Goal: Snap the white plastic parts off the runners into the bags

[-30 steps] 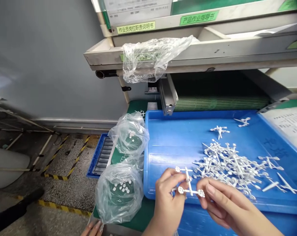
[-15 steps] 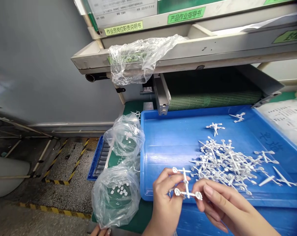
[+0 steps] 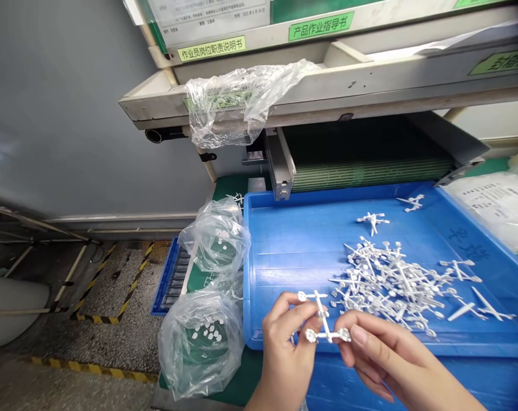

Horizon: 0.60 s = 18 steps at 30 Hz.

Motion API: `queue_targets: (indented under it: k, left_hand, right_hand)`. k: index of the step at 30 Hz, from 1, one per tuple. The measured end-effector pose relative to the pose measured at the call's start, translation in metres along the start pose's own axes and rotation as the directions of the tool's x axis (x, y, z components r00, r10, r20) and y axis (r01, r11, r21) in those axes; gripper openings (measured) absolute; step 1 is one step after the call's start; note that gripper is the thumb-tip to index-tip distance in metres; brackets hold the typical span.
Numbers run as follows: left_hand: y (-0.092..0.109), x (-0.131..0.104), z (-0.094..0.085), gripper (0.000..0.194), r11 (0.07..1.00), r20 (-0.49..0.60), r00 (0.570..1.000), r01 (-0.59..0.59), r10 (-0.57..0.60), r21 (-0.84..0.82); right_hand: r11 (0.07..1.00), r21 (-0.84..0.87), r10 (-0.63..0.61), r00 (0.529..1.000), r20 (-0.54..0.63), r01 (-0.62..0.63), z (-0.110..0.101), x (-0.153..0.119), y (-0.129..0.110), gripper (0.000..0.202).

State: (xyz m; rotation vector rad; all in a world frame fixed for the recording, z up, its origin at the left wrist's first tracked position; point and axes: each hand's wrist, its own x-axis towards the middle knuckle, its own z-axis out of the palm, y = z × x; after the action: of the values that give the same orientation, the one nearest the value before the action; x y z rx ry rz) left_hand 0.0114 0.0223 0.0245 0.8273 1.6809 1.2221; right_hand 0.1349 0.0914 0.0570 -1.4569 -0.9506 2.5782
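White plastic sprue [image 3: 324,322], pinched between my left hand [image 3: 284,348] and right hand [image 3: 382,354] at the blue tray's [image 3: 284,251] front edge; best twisted gently.

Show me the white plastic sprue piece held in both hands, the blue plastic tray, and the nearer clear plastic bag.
white plastic sprue piece [image 3: 324,319]: head view, its central stem.
blue plastic tray [image 3: 284,257]: head view, bare floor.
nearer clear plastic bag [image 3: 201,342]: head view, its bulging side.
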Motion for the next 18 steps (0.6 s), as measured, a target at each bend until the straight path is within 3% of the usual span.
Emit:
queue_targets:
  k: [5, 8, 11, 18]
  left_hand:
    - [0.004, -0.001, -0.004, 0.02, 0.997, 0.045, 0.999, -0.004, 0.008, -0.079]
    - [0.005, -0.002, -0.007, 0.017, 0.975, 0.174, 0.984, 0.082, -0.046, -0.205]
    - [0.006, -0.003, -0.009, 0.018, 0.946, 0.28, 0.958, 0.151, -0.068, -0.287]
    - [0.009, -0.003, -0.01, 0.021, 0.963, 0.244, 0.968, 0.115, -0.054, -0.245]
  right_hand:
    - [0.997, -0.072, -0.019, 0.998, -0.055, 0.015, -0.005, 0.0, -0.007, 0.038]
    - [0.998, -0.033, -0.051, 0.991, -0.124, 0.047, -0.009, 0.002, -0.017, 0.035]
    - [0.997, -0.033, -0.066, 0.993, -0.102, 0.063, -0.008, 0.002, -0.026, 0.032]
    - [0.999, -0.034, -0.023, 0.999, -0.024, 0.022, -0.003, -0.001, -0.027, 0.034]
